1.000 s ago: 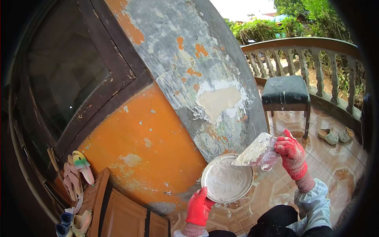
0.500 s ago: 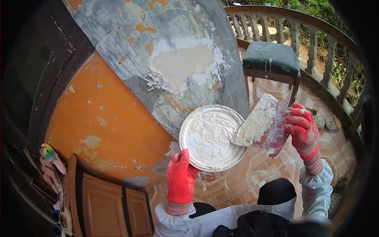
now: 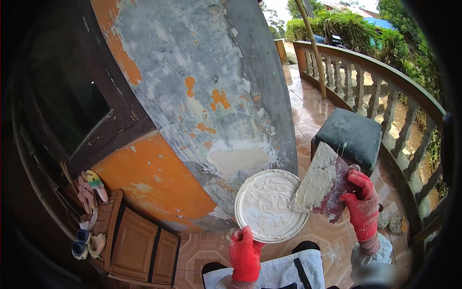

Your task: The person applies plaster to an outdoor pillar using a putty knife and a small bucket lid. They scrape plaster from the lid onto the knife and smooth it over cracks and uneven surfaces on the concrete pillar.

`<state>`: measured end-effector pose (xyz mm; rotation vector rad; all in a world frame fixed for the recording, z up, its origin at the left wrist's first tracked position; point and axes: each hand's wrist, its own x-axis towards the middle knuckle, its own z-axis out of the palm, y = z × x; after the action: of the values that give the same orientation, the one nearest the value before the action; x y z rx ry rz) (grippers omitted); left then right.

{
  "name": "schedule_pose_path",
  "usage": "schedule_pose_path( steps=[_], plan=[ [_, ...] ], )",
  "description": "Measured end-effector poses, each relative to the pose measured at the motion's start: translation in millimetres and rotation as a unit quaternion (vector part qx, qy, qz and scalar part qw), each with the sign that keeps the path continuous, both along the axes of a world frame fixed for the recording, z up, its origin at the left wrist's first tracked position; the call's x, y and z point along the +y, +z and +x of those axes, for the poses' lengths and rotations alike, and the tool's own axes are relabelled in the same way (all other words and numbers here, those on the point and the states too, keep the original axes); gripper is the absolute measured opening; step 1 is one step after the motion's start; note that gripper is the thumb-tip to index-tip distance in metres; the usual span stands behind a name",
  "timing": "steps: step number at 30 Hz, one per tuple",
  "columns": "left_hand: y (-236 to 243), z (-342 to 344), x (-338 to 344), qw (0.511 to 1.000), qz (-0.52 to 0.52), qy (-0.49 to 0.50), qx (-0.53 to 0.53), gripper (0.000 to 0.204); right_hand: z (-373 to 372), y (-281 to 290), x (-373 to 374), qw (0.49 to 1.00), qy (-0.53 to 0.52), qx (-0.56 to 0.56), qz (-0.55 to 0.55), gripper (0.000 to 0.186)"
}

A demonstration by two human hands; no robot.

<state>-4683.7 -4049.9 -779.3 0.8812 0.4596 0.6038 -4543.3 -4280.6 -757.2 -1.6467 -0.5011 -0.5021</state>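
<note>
My left hand (image 3: 244, 255), in a red glove, grips the near edge of a round white lid (image 3: 288, 238). White putty (image 3: 267, 208) is smeared over the lid's inside in uneven ridges. A flat, wide putty spreader (image 3: 321, 180), reddish under a crust of putty, is held in my right hand (image 3: 362, 204), also red-gloved. Fingers and thumb close on the spreader's right side, and its left corner overlaps the lid's right rim. Beyond the lid, a smooth cream putty patch (image 3: 239, 161) with white smears around it lies on the grey, scraped wall (image 3: 192, 62).
A dark padded stool (image 3: 347, 137) stands right of the wall, before a curved balustrade (image 3: 373, 98). A wooden cabinet (image 3: 134, 241) with shoes (image 3: 86, 243) on top is at lower left, below a dark window frame (image 3: 118, 111). Woven shoes (image 3: 398, 224) rest on the tiled floor (image 3: 207, 250).
The view has tilted up, showing more wall, balustrade and greenery. Lid, spreader and both hands appear lower and slightly to the right in the picture. Both grips are kept.
</note>
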Motion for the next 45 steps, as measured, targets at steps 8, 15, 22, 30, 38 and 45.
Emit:
schedule_pose_path(
  steps=[8, 15, 22, 30, 38, 45],
  plan=[
    [36, -32, -64, 0.913, 0.331, 0.175, 0.164, 0.024, 4, 31, -43, 0.913, 0.19, 0.323, 0.16, 0.056],
    [4, -44, -49, 0.988, 0.081, 0.127, -0.031, 0.018, -7, 105, -48, 0.943, 0.144, 0.279, 0.11, 0.014],
    [18, -50, -62, 0.998, 0.037, 0.046, 0.002, 0.021, -4, 37, -18, 0.958, 0.061, 0.194, 0.203, 0.014],
    [0, -73, -66, 0.997, 0.033, 0.054, -0.034, 0.02, -57, 28, -26, 0.938, 0.16, 0.254, 0.174, 0.028],
    [-10, -83, -49, 0.997, 0.069, 0.025, -0.001, 0.023, -66, 27, -6, 0.959, 0.072, 0.242, 0.129, 0.024],
    [-17, -77, -31, 0.997, 0.062, 0.014, 0.033, 0.024, -63, 5, 25, 0.928, 0.149, 0.301, 0.162, 0.022]
  ],
)
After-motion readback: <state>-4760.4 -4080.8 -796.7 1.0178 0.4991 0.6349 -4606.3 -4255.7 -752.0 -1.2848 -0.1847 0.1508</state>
